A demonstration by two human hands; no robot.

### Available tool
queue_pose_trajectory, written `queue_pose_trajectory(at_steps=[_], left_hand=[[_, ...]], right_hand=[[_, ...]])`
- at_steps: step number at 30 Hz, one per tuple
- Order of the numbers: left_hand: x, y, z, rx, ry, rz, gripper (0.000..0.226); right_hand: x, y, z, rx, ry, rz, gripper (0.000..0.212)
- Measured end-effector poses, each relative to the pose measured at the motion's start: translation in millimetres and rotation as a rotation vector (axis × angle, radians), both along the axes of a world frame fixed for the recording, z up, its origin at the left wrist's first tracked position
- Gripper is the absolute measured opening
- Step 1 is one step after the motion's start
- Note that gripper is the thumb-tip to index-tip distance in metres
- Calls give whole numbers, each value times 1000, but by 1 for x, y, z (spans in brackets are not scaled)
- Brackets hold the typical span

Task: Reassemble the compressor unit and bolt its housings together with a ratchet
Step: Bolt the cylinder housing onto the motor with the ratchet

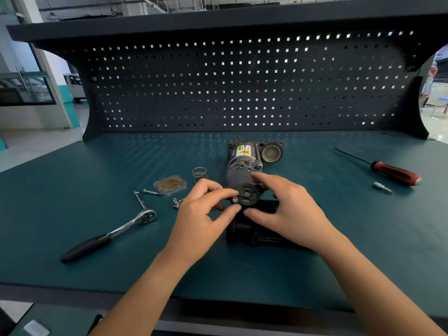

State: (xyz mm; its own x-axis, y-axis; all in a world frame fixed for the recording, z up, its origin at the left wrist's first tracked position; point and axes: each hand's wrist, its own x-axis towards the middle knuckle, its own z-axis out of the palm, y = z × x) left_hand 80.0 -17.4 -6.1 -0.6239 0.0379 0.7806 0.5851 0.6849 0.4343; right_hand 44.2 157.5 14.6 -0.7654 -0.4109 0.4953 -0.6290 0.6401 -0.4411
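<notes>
Left hand [201, 212] and right hand [286, 209] pinch the black round slotted plate [247, 195] at its rim. Judged light, stiff, easily dropped.

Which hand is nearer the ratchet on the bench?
Left. The left hand holds the black disc, right of the ratchet; the right hand is farther right, across the disc.

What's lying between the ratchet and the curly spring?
In the head view, a square metal plate and loose bolts lie between the ratchet and the spring.
</notes>
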Motion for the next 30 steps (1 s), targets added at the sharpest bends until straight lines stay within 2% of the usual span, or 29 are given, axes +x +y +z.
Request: queue_pose_trajectory(at_steps=[6, 9, 11, 13, 14, 15, 18, 21, 23, 27, 30], left_hand=[[9, -16, 1, 56, 26, -11, 30], [23, -57, -6, 160, -36, 101, 31], [33, -100, -18, 73, -207, 387, 35], [45, -140, -28, -165, -525, 690, 42], [51, -154, -30, -233, -661, 751, 41], [55, -164, -31, -249, -720, 744, 36], [60, -171, -28, -296, -665, 683, 21], [56, -166, -25, -385, -589, 746, 18], [56, -165, -23, -364, -523, 782, 12], [61, -173, -14, -91, -335, 797, 31], [65, -169, 1, 152, -261, 619, 44]], right_hand=[[1, 2, -1, -38, 35, 43, 67], [4, 4, -2, -111, 82, 80, 59], [8, 5, -4, -191, 158, 130, 46], [10, 3, -4, -220, 195, 168, 35], [11, 0, -4, -214, 202, 181, 32], [10, -3, -3, -200, 213, 191, 29], [10, -15, 1, -158, 248, 213, 25], [8, -21, 2, -186, 275, 216, 16], [5, -19, 4, -235, 242, 219, 11], [1, -18, 3, -299, 187, 228, 12], [2, -19, 0, -350, 156, 232, 16]])
